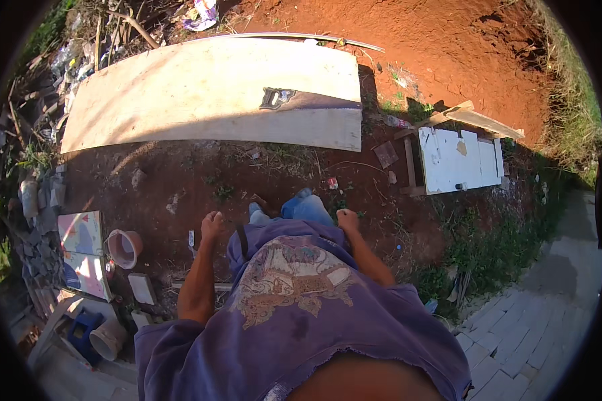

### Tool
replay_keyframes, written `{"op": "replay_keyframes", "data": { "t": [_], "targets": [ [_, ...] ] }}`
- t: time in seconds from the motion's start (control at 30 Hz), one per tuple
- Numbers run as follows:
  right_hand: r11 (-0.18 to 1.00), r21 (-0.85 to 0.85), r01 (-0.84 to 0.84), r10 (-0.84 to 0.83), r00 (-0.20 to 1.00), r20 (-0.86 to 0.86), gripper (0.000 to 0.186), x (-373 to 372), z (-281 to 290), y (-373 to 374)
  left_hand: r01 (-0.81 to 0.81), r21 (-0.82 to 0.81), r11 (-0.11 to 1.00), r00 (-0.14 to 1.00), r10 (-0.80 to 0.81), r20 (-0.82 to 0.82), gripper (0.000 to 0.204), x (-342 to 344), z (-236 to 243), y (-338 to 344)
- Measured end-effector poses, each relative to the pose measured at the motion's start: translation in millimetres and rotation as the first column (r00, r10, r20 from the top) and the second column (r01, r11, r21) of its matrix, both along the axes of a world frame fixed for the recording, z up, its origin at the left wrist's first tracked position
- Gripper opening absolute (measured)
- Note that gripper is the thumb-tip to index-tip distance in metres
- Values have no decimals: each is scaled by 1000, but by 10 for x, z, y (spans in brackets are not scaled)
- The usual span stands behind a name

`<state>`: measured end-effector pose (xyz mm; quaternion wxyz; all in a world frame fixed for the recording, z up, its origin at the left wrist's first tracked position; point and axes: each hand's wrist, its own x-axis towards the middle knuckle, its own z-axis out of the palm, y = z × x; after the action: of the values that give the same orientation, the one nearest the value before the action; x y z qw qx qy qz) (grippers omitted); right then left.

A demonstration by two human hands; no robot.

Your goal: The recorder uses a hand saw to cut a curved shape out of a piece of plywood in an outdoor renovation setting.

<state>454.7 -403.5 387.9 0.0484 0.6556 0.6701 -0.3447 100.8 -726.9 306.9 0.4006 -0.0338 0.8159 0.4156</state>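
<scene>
Pale plywood sheet (pixel 180 90): handsaw (pixel 309 101) flat on it, blade tip at the right edge. Worker's left hand (pixel 212 226) and right hand (pixel 347 220) hang apart, short of the sheet's near edge, fingers curled closed.

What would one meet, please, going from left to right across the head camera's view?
Painted boards, white block, left hand, saw handle, right hand, white tabletop.

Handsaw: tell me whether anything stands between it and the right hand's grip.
Nothing visible blocks the way from the right hand's grip to the handsaw; a small red packet lies on the ground between, short of the pale board.
</scene>
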Motion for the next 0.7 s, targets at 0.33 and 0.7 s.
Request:
{"op": "replay_keyframes", "data": {
  "t": [0.33, 0.7],
  "targets": [
    [874, -126, -470, 437, 872, -221, 31, 45, -483, 1365, -85, -303, 949, 994, 61, -90, 46, 263, 145, 885],
    [946, -311, -86, 57, 993, -102, 25, 245, -2351, 4103, -687, -379, 620, 722, 639, -266, 40, 1487, -1565, 2068]
  ]
}}
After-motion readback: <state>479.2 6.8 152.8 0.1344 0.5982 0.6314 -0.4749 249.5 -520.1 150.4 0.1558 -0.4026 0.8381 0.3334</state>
